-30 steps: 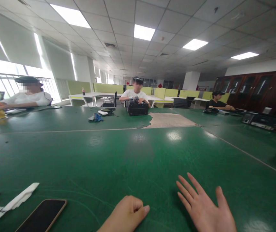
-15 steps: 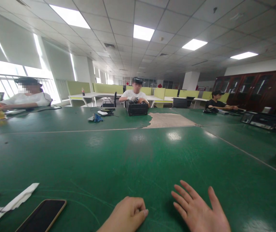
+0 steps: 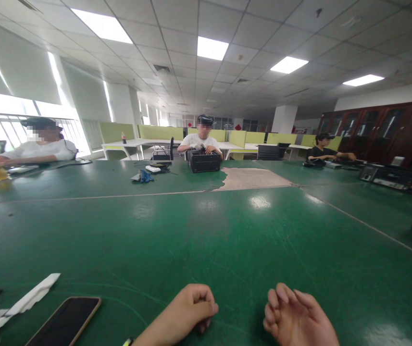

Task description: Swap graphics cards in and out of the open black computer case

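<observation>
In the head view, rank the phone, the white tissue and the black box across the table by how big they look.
1. phone, largest, though nearest the camera.
2. white tissue.
3. black box, smallest as seen, but far off, so true size is unsure.

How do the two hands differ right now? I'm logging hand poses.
The left hand is curled into a loose fist, knuckles up; the right hand has its fingers only half bent and turned edge-on. The left sits nearer the phone; the right is farther from it. Both are bare, hold nothing and lie low over the green table.
</observation>
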Available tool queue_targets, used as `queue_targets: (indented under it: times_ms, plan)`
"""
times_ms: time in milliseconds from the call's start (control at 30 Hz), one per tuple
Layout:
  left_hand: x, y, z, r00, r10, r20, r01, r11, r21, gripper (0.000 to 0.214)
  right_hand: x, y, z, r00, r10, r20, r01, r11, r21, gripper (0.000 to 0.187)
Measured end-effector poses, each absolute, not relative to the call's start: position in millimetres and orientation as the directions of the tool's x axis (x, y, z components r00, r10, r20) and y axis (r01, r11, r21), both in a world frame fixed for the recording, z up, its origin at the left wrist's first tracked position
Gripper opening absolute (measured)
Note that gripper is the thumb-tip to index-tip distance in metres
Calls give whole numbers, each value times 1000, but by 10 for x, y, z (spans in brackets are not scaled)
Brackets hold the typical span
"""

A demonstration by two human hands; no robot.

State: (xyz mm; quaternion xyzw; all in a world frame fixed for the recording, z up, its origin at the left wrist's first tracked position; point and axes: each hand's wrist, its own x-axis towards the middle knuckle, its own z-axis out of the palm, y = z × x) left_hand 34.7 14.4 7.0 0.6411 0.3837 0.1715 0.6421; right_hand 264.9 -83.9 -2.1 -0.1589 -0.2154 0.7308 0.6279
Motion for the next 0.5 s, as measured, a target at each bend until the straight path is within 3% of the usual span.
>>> queue_targets:
  times_ms: [233, 367, 500]
  plan:
    - [372, 87, 122, 625, 711, -323, -56, 453, 890, 28, 2597, -834, -49, -193, 972, 132, -863, -104, -494, 18]
    - [395, 21, 235, 622, 727, -290, -156, 479, 864, 22, 2613, -849, -40, -190, 972, 140, -862, -97, -498, 14]
    - [430, -46, 294, 634, 718, -287, -114, 454, 884, 23, 2606, -853, -80, -207, 966, 153, -856, -103, -507, 12]
